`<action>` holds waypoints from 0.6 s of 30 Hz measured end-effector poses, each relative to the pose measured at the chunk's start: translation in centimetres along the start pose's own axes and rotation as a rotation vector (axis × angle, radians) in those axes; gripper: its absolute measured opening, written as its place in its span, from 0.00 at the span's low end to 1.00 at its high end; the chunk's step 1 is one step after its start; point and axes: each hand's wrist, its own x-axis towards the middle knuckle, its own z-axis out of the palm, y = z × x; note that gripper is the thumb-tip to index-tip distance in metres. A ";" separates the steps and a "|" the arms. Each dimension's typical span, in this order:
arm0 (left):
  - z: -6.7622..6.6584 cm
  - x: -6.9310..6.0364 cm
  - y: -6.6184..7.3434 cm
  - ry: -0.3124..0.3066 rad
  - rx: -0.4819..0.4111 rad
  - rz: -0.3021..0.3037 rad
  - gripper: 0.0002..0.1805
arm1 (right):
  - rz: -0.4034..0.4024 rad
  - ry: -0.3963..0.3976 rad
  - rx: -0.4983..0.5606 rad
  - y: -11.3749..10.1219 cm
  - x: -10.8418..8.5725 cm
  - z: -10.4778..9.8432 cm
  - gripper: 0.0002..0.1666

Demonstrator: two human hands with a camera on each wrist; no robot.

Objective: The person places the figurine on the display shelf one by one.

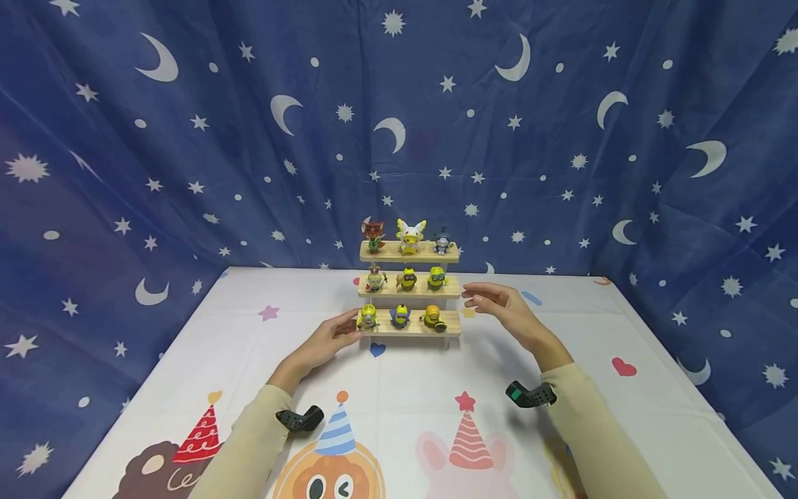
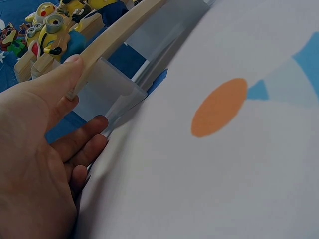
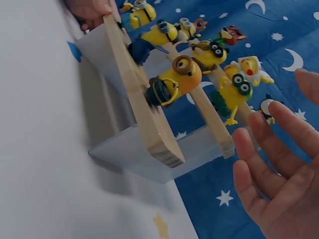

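A three-tier display stand (image 1: 408,333) with wooden planks on clear supports carries several small figures. My left hand (image 1: 327,341) pinches the left end of its lowest plank (image 2: 117,42), thumb on top and a finger beneath, the other fingers loosely bent near the clear support (image 2: 112,89). To the right of the stand, my right hand (image 1: 505,308) is held apart from it, fingers spread and holding nothing. Yellow goggled figures, such as one with an orange cap (image 3: 182,77), occupy the lower tiers. On top stand a fox figure (image 1: 373,238), a white-eared yellow figure (image 1: 411,238) and a small dark-blue figure (image 1: 442,242).
A white tablecloth (image 1: 399,381) printed with party-hat animals, hearts and stars covers the table. Close behind the stand hangs a blue curtain (image 1: 424,159) patterned with moons and stars. It also runs along both sides.
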 end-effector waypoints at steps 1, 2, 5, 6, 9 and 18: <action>0.0 0.0 0.0 0.002 0.000 -0.004 0.38 | 0.000 0.009 0.004 0.0 -0.1 0.0 0.27; 0.1 -0.1 0.0 0.005 -0.002 -0.007 0.38 | -0.001 0.020 0.006 0.1 -0.2 0.0 0.27; 0.1 -0.3 0.1 0.000 -0.001 -0.010 0.38 | 0.002 0.045 0.009 0.2 -0.6 0.1 0.27; 0.2 -0.3 0.1 -0.002 -0.007 -0.016 0.38 | 0.004 0.050 0.010 0.3 -0.7 0.1 0.27; 0.2 -0.4 0.1 -0.015 -0.008 -0.010 0.38 | 0.005 0.059 0.003 0.4 -1.0 -0.1 0.27; -0.9 -0.2 -0.1 -0.031 -0.005 -0.003 0.39 | -0.024 0.143 -0.020 1.0 -1.0 -1.1 0.27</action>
